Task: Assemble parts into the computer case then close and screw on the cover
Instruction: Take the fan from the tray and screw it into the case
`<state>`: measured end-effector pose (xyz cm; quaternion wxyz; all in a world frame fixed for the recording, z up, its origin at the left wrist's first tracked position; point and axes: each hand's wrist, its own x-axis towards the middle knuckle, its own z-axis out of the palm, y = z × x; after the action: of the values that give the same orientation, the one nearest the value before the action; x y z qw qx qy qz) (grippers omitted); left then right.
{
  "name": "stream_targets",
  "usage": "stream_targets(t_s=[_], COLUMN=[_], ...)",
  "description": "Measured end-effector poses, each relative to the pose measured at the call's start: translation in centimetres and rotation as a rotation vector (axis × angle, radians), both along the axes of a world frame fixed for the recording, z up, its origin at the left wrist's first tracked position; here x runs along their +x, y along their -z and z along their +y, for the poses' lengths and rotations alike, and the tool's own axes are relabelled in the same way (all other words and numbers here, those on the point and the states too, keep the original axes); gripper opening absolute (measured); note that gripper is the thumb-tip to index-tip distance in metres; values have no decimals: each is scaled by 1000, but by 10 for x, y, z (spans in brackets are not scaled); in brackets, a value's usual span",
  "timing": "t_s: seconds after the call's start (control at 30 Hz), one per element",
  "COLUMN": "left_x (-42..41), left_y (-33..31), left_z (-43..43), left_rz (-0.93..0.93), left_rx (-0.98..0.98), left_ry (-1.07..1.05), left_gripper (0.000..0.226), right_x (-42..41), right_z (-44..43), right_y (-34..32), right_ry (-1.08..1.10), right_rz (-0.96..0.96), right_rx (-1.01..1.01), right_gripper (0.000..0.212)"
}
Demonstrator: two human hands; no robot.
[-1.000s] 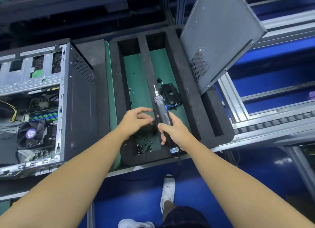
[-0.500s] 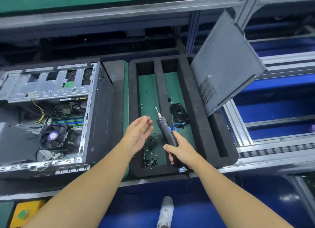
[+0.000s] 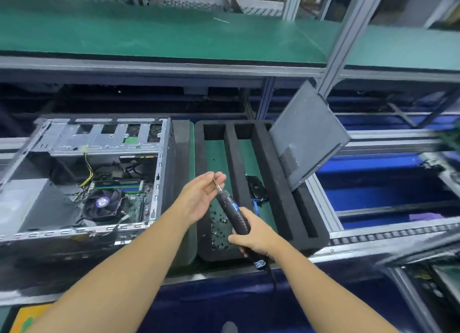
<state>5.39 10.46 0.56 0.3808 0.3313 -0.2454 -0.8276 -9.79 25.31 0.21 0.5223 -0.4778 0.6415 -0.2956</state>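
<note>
1. Green-topped shelf ran across the back, above the bench.
2. Computer case lay on its side at left with the open side up. Fan, memory sticks and cables showed inside.
3. Black foam tray sat just right of the case, divided into long compartments.
4. Cover panel was off the case. It stood tilted at the tray's far right, with its lower edge in the narrow right-hand slot.
5. Right hand was over the tray's near edge, fingers wrapped tight around the lower body of the electric screwdriver.
6. Left hand was held above the tray's left compartment, palm turned up, fingers nearly straight and relaxed. It gripped nothing visible.
7. Screwdriver pointed up and left, its bit meeting the left fingertips. Could not tell if a screw sat on the tip.
8. Black part with a blue cable lay in the middle compartment.
9. Loose black screws were scattered in the left compartment below the hands.
</note>
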Motion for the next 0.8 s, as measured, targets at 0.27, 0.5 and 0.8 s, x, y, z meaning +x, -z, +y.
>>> stream_targets(t_s=[0.27, 0.5, 0.8], left_x=[51, 102, 165], left_y=[-41, -79, -105], left_z=[33, 61, 95], left_rz=[66, 57, 97], left_rx=[-95, -249, -144], left_ry=[93, 257, 288], left_gripper=[27, 14, 16], right_x=[67, 132, 211], right_z=[46, 91, 118], right_y=[-38, -66, -74], right_ry=[77, 189, 262], right_rz=[58, -27, -134], right_rx=[-83, -145, -193], right_gripper=[32, 33, 27])
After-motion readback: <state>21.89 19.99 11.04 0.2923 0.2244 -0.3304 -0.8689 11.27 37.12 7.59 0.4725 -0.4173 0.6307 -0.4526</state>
